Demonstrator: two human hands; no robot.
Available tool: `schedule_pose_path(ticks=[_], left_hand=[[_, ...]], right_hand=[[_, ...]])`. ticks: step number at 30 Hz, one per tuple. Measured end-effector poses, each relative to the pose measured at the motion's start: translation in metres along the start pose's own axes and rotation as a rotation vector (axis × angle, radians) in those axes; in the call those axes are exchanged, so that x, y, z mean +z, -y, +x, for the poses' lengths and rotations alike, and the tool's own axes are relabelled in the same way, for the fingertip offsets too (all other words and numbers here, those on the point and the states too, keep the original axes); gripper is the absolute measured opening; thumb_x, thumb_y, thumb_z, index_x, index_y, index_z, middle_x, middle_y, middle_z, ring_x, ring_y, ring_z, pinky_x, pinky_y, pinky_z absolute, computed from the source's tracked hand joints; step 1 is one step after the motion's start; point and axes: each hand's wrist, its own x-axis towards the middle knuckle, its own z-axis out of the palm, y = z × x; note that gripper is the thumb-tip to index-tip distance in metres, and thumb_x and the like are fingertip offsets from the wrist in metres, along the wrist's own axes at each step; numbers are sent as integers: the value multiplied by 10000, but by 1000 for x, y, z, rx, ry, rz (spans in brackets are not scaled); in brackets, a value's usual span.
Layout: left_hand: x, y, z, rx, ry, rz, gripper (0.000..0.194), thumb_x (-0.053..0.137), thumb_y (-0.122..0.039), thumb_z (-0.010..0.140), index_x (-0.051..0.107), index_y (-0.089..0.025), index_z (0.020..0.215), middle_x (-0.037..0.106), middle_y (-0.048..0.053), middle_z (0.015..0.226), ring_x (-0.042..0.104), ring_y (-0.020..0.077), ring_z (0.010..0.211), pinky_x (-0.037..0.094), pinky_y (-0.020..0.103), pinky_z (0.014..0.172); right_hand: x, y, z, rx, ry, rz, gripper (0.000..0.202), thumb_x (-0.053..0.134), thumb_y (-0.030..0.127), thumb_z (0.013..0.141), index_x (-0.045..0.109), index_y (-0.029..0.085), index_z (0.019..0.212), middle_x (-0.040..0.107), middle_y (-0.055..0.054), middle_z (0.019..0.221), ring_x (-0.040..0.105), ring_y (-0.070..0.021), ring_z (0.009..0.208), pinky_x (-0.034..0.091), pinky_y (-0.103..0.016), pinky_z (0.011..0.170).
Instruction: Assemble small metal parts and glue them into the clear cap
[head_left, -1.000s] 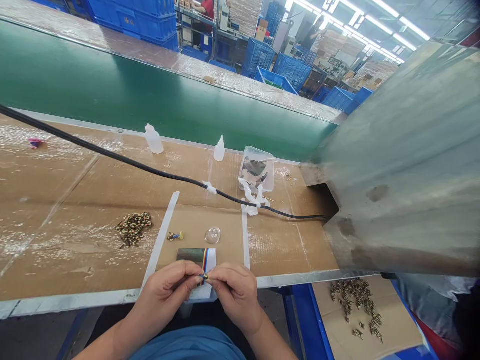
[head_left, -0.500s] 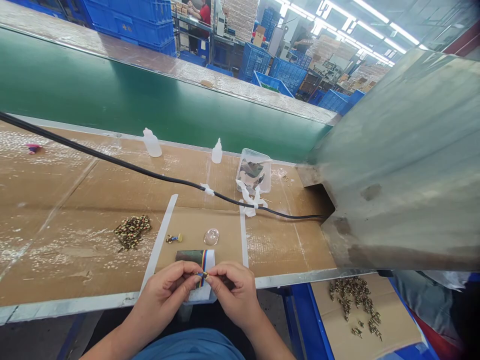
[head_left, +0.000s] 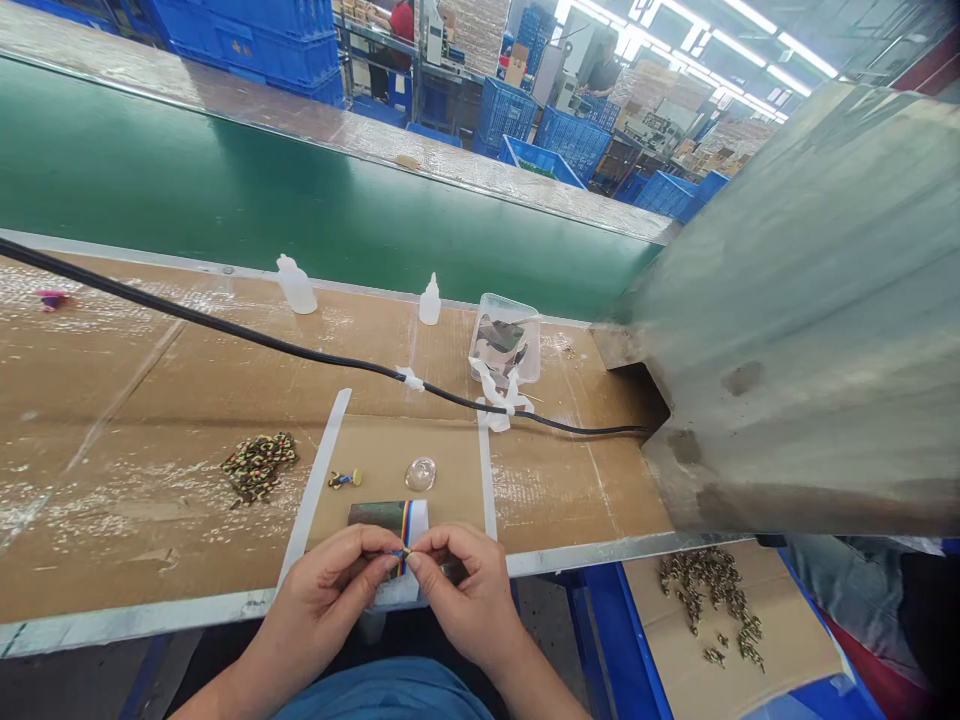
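My left hand (head_left: 341, 575) and my right hand (head_left: 461, 575) meet at the table's front edge. Both pinch a tiny blue-and-yellow piece (head_left: 403, 553), perhaps a small figurine; the fingertips cover most of it. Just behind them lies a dark camouflage-patterned roll (head_left: 375, 514) with a rainbow stripe and a white end. A small painted figurine (head_left: 345, 480) in blue, with a yellowish base, rests on its side on the taped cardboard sheet (head_left: 386, 440). Right of it sits a clear round dish (head_left: 421, 474).
A pile of small dark pieces (head_left: 259, 467) lies left; more pieces (head_left: 712, 590) lie on cardboard at lower right. A black cable (head_left: 330, 356) crosses the table. Behind are two white bottles (head_left: 298, 287) and a plastic tub (head_left: 505, 345). A metal housing (head_left: 772, 330) blocks the right.
Both hands stay pinched on the tiny piece in nearly the same place, with only slight finger movement. The whole view has shifted a little.
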Motion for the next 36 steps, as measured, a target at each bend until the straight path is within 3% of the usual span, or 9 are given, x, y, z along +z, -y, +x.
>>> schedule_pose_path(ticks=[4,8,14,20,36], left_hand=[[-1,-1,-1,-101,-25,-141,126,590,-321,887,675,-230,903,608,-9,710,555,142,572,468,208,524],[-3,5,-1,-186,-52,-287,141,625,-340,868,688,-218,898,595,-14,700,518,128,563,451,210,532],[-6,10,-1,-186,-131,-363,99,706,-315,810,733,-221,827,638,1,779,530,121,617,454,192,554],[-9,13,-1,-170,-117,-371,73,730,-285,793,749,-216,807,659,22,807,596,163,725,497,220,627],[-10,13,0,-171,-167,-416,108,793,-329,728,773,-225,753,699,18,774,624,157,748,518,199,665]], right_hand=[[1,4,-2,121,-52,114,117,641,234,805,694,147,747,680,-31,682,613,-141,626,480,-222,596],[1,5,-2,206,-25,185,143,658,271,804,702,146,751,671,-24,664,589,-135,609,472,-224,583],[4,14,0,200,-4,222,133,669,266,796,719,151,751,678,-13,679,580,-125,623,471,-218,619],[8,21,4,171,-8,249,112,682,253,778,729,156,747,673,-5,663,575,-124,617,477,-219,626],[11,25,4,200,-17,380,83,675,220,755,714,152,727,616,25,619,527,-99,580,463,-204,609]])
